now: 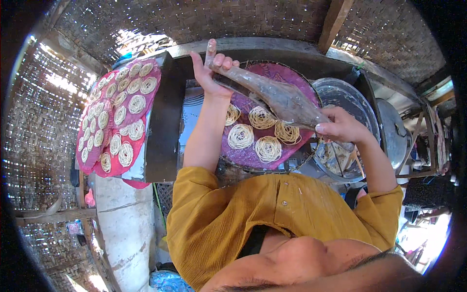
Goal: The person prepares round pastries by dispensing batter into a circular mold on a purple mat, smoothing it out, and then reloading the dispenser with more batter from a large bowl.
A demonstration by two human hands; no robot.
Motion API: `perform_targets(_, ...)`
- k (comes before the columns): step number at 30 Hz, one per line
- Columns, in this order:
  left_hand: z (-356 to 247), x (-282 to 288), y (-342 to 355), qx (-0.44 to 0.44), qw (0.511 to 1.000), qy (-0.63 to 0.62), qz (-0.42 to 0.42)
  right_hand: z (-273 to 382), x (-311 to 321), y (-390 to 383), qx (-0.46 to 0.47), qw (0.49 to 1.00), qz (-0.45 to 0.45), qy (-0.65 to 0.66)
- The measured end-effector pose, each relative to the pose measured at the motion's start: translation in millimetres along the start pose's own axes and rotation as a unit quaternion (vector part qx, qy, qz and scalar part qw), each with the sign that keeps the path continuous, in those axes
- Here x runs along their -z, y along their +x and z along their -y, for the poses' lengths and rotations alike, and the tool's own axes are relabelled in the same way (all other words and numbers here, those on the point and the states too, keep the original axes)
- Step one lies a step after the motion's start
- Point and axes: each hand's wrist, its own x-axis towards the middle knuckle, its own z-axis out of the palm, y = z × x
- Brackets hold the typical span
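A long, worn grey wooden piece (275, 95), broad in the middle and narrow at its ends, slants across in front of me. My left hand (214, 75) holds its upper left end, some fingers curled over it while thumb and forefinger stick out. At the lower right end, my right hand (346, 125) wraps round it. Beneath the wood is a round tray (248, 169) lined with purple cloth (292, 155). Several coils of pale noodles, one of them a noodle coil (241, 136), lie there; the wood and my left arm hide part of the tray.
On the left, pink and purple cloths (138, 173) carry many more noodle coils. A dark board (165, 131) stands between them and the tray. To the right is a metal basin (372, 107) with pale residue and sticks, beside a round metal lid (393, 138). Woven walls (219, 22) enclose the back.
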Motion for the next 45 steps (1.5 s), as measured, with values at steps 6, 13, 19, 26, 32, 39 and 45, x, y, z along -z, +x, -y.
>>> perform_targets(6,35,6,9,0.264,0.963,-0.034,-0.046,-19,0,4,0.058,0.998,-0.009,0.038)
perform_targets(13,77,31,-43,0.437,0.640,0.629,-0.062,-18,0,7,0.063,0.997,-0.017,0.041)
perform_targets(19,77,11,-39,0.476,0.749,0.444,-0.120,-31,4,10,0.061,0.995,-0.070,0.044)
perform_targets(26,54,24,-56,0.345,0.434,0.828,0.086,-40,14,-2,0.067,0.984,-0.138,0.090)
perform_targets(32,30,24,-41,0.031,0.199,0.969,0.146,-48,17,-19,0.073,0.982,-0.130,0.118)
perform_targets(39,64,-46,63,0.127,0.990,0.021,-0.065,-49,23,-23,0.022,0.978,0.025,0.207)
perform_targets(45,106,10,71,0.132,0.990,0.032,-0.035,-68,50,-22,-0.071,0.986,-0.068,0.138)
